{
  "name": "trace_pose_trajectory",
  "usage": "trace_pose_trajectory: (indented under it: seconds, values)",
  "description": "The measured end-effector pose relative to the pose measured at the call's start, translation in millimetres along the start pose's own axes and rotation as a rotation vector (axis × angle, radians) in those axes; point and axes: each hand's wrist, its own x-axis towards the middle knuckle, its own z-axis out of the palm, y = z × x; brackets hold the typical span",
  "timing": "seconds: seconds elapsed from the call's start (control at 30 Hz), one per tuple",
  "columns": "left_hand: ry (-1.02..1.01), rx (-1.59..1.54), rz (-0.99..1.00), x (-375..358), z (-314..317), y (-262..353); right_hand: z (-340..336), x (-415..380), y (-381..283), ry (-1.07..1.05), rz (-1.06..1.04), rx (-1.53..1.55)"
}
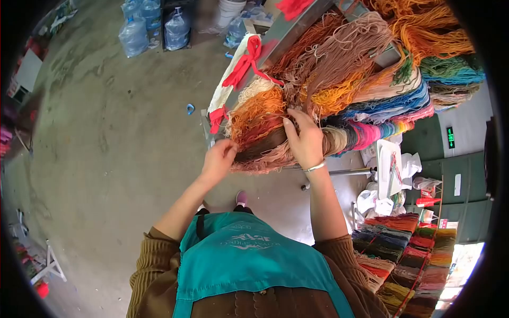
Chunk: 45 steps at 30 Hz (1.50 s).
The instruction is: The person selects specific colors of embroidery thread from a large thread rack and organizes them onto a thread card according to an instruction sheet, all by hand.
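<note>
Skeins of yarn hang thickly on a metal rack in front of me. My left hand [220, 159] is at the near left end of the rack, its fingers bent in a pinch at the edge of the orange yarn [260, 114]; what lies between the fingertips is too small to make out. Resting on the hanging skeins, my right hand [305, 138] has its fingers spread over the dark brown yarn [268, 144]. Pinkish strands [265, 161] hang below. Red cloth ties [246, 66] are knotted on the rack's end, beside the left hand.
Blue yarn [392, 100] and brown yarn [355, 47] fill the rack further right. Water jugs [133, 37] stand on the concrete floor [122, 175] at the back left. A second yarn rack [408, 259] is at lower right. A small blue ring [190, 109] lies on the floor.
</note>
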Motion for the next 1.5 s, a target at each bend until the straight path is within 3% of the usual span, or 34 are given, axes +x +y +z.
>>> trace_pose_trajectory:
  seconds: [0.13,0.23,0.37,0.63,1.33,1.5]
  values:
    - [-0.002,-0.081,-0.081,32,-10,22,-4,9,-28,0.039,-0.065,0.005]
    - [0.104,-0.154,0.022,48,-5,30,12,28,-27,0.087,-0.172,0.017]
    - [0.191,-0.117,0.101,62,-5,40,37,32,-13,-0.204,-0.067,-0.068]
    - [0.285,-0.046,0.175,77,-3,47,41,32,-13,-0.244,-0.014,-0.122]
    - [0.293,0.109,0.238,85,14,61,41,32,-14,-0.199,-0.061,-0.114]
    - [0.133,-0.145,0.187,87,0,46,40,32,-14,-0.205,-0.048,-0.098]
